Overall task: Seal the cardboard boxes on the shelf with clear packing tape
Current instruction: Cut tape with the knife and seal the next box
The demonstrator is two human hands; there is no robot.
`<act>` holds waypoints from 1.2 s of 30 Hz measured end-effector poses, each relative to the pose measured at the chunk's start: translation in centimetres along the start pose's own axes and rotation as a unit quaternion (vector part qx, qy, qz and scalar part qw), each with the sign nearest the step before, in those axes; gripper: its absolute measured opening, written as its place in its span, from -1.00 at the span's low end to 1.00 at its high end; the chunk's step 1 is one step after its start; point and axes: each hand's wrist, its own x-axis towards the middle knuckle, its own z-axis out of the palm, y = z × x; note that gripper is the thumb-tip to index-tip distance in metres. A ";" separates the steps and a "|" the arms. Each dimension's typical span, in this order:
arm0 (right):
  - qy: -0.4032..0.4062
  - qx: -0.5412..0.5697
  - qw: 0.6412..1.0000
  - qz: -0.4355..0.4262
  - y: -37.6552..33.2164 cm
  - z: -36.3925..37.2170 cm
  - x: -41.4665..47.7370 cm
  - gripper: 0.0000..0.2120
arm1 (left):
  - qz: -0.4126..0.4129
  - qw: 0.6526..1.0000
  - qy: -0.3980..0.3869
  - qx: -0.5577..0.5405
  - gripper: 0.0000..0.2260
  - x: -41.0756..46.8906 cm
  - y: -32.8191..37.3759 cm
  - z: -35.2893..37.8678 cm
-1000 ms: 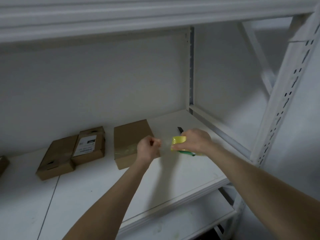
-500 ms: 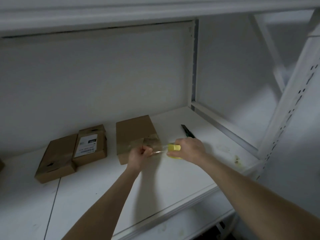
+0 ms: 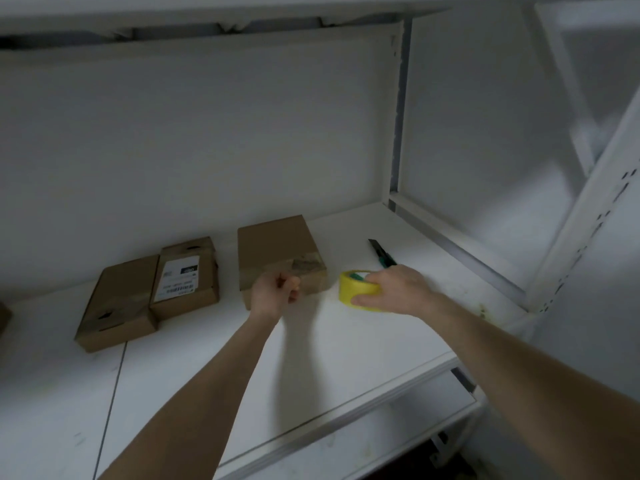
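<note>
Left hand [image 3: 277, 293]: curled into a fist right at the near right corner of the flat brown cardboard box [image 3: 273, 247] in mid-frame. Whether a tape end is pinched in it can't be told tbh.
Right hand [image 3: 394, 289]: fingers wrapped over the yellow roll of clear packing tape [image 3: 355, 289], which is held just right of that box, low over the white metal shelf [image 3: 346, 358].
Risk, tape: if a clear strip is strung between the hands, it could get folded onto itself or be laid crooked once slack creeps in.
Risk, box: it looks light, so it could be dragged by a tug on the roll.
Risk, knife: the green-and-black utility knife [image 3: 381, 254] is parked just behind the right hand and could easily be bumped.
</note>
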 end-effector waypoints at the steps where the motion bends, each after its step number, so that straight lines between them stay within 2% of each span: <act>1: 0.005 -0.014 1.000 0.005 -0.1 -0.2 -0.1 -0.63 | -0.002 1.000 -0.001 -0.004 -0.82 -0.1 0.1 -0.1; 5: 0.024 -0.062 0.998 0.023 -0.3 -0.1 -0.5 -0.47 | 0.010 1.000 0.008 0.000 -0.80 -0.9 0.7 -0.6; 10: 0.003 -0.117 0.992 0.049 -0.7 1.1 0.1 -0.30 | 0.023 0.999 0.017 0.041 -0.82 -2.2 0.5 -1.8; 14: -0.028 -0.102 0.994 0.041 -0.4 0.2 0.4 -0.27 | 0.013 0.999 0.027 0.031 -0.81 -2.7 0.5 -1.9; 17: -0.049 -0.061 0.997 0.019 0.5 0.1 -0.4 -0.31 | 0.002 0.999 0.036 0.010 -0.81 -3.0 -0.1 -1.4; 20: -0.025 -0.073 0.997 0.017 0.8 1.1 -0.4 -0.37 | -0.001 0.999 0.044 0.012 -0.81 -3.2 -0.6 -0.8; 24: -0.045 -0.096 0.994 0.023 1.1 2.4 0.2 -0.39 | -0.011 0.998 0.049 0.032 -0.81 -3.0 -1.0 0.1; 27: -0.031 -0.029 0.999 0.028 1.8 2.5 0.0 -0.50 | -0.014 0.998 0.052 0.034 -0.83 -2.7 -1.4 0.4; 30: 0.097 0.074 0.988 0.092 2.5 1.7 1.4 -0.63 | -0.013 0.997 0.074 0.014 -0.84 -2.8 -1.7 1.1; 32: 0.146 0.102 0.972 0.153 3.7 1.4 2.9 -0.72 | -0.015 0.996 0.083 0.004 -0.85 -2.8 -1.8 1.7; 34: 0.138 0.123 0.962 0.203 5.2 1.5 4.3 -0.76 | -0.024 0.996 0.091 -0.002 -0.84 -2.8 -1.9 2.0; 36: 0.097 0.157 0.953 0.242 6.6 1.7 5.5 -0.74 | -0.031 0.994 0.101 0.001 -0.84 -2.4 -2.0 1.9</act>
